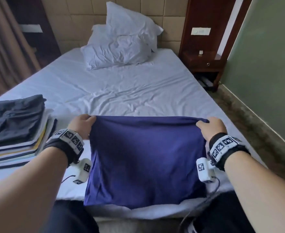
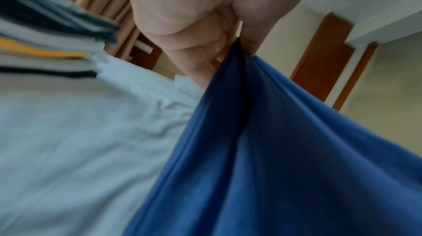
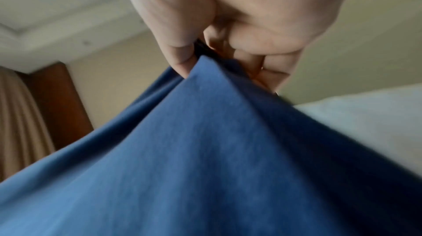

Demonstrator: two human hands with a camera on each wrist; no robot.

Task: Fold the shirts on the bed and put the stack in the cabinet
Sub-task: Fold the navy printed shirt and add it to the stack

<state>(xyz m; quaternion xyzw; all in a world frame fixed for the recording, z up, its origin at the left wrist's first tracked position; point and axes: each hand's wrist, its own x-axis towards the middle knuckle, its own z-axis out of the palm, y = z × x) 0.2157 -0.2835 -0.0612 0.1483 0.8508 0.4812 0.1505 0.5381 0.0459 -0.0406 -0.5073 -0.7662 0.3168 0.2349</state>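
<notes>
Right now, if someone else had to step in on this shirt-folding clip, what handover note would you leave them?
Left hand: pinches the far left corner of the blue shirt.
Right hand: pinches the far right corner, so the top edge is lifted and stretched between the hands.
The shirt's lower part hangs over the near edge of the bed.
Done: a stack of folded shirts sits on the bed to the left, a dark one on top.
Left: finish folding the blue shirt, add it to the stack, carry the stack to the cabinet, which is not clearly in view.

Both forearms reach forward, left hand [image 1: 81, 124] and right hand [image 1: 211, 126] each pinching fabric, knuckles up.
</notes>
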